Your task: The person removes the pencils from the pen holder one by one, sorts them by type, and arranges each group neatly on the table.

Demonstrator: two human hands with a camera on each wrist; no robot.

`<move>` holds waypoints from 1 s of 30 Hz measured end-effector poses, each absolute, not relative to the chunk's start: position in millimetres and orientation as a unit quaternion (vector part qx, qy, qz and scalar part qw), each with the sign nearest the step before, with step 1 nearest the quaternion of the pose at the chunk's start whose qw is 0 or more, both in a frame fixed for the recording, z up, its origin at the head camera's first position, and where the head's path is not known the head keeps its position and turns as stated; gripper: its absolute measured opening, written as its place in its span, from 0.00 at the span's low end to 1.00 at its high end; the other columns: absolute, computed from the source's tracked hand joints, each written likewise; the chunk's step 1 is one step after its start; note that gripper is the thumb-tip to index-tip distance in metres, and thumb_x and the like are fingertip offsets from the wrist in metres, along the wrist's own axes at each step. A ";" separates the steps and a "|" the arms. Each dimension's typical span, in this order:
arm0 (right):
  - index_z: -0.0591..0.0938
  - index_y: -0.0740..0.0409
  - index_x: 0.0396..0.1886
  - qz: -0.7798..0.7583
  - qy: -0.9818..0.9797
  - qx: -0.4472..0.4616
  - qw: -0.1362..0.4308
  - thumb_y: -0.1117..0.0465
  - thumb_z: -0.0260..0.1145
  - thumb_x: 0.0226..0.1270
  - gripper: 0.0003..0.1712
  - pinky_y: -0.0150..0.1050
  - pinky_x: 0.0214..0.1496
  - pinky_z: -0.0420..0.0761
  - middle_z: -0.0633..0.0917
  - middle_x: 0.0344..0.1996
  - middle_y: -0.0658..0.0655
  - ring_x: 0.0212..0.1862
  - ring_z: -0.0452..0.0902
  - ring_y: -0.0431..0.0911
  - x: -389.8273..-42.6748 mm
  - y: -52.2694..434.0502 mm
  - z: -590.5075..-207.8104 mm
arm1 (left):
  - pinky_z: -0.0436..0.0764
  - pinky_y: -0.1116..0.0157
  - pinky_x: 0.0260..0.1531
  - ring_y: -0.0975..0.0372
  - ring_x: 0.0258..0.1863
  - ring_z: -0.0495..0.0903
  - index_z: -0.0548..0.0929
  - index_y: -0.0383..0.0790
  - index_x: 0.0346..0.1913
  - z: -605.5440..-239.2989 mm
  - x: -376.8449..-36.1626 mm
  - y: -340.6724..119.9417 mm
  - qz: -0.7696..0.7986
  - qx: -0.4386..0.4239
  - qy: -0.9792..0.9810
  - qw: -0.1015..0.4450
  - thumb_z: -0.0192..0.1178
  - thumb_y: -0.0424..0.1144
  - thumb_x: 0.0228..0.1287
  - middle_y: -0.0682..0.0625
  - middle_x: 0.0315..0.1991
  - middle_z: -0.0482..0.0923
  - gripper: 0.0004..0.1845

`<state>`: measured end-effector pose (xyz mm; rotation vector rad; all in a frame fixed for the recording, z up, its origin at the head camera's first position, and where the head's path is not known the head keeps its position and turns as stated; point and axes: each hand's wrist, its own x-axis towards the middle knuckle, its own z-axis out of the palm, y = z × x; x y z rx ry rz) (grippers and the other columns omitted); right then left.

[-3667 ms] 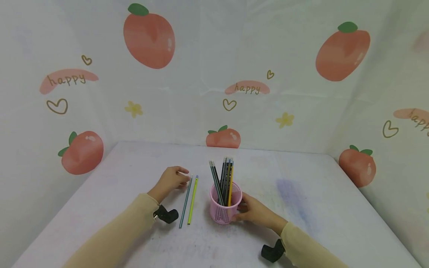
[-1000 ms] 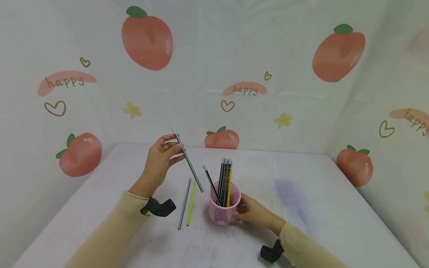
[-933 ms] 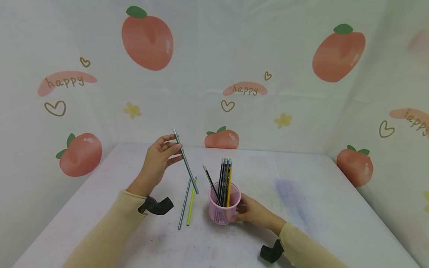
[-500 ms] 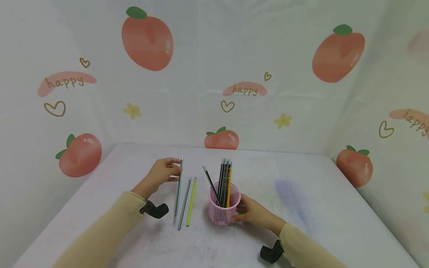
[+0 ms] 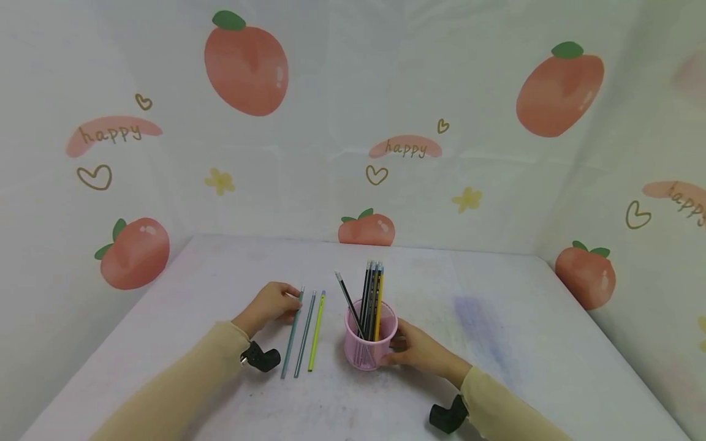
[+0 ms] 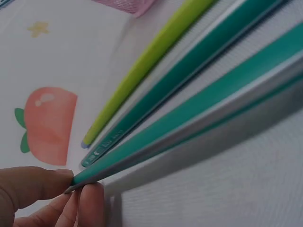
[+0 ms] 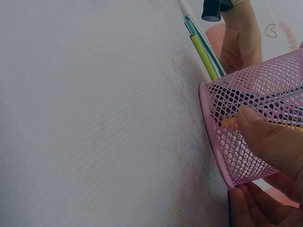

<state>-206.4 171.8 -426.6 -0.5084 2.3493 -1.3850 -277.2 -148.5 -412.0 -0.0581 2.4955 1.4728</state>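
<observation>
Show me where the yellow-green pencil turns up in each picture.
Head: the yellow-green pencil lies left of the pink cup, below centre.
Left wrist: the yellow-green pencil slants from left of centre to the top edge.
Right wrist: the yellow-green pencil is high, right of centre, far end behind the pink cup.
Shared landmark: the pink cup, just a corner in left wrist.

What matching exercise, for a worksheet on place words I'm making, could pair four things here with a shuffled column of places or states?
Things
1. left hand
2. pink mesh cup
3. right hand
4. yellow-green pencil

Places or states
A. stands upright with pencils in it
B. lies on the table, nearest the cup of the three outside it
C. pinches a green pencil
D. holds the cup

Right pairs: 1-C, 2-A, 3-D, 4-B
</observation>
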 end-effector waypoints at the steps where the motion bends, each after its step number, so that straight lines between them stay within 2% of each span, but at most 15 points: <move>1: 0.58 0.68 0.72 -0.491 0.833 -0.180 0.183 0.60 0.75 0.54 0.51 0.55 0.64 0.73 0.70 0.66 0.68 0.63 0.72 0.62 -206.6 171.7 -426.6 | 0.82 0.71 0.24 0.66 0.22 0.77 0.77 0.27 0.54 -412.7 -276.8 -148.1 0.503 -0.023 0.855 0.124 0.63 0.29 0.59 0.44 0.35 0.80 0.19; 30: 0.59 0.69 0.71 -0.495 0.828 -0.192 0.178 0.59 0.76 0.54 0.50 0.55 0.65 0.72 0.71 0.65 0.69 0.63 0.72 0.63 -207.7 172.8 -429.1 | 0.80 0.71 0.22 0.64 0.19 0.77 0.79 0.31 0.48 -415.1 -275.7 -137.2 0.443 -0.042 0.889 0.106 0.67 0.31 0.56 0.46 0.30 0.81 0.17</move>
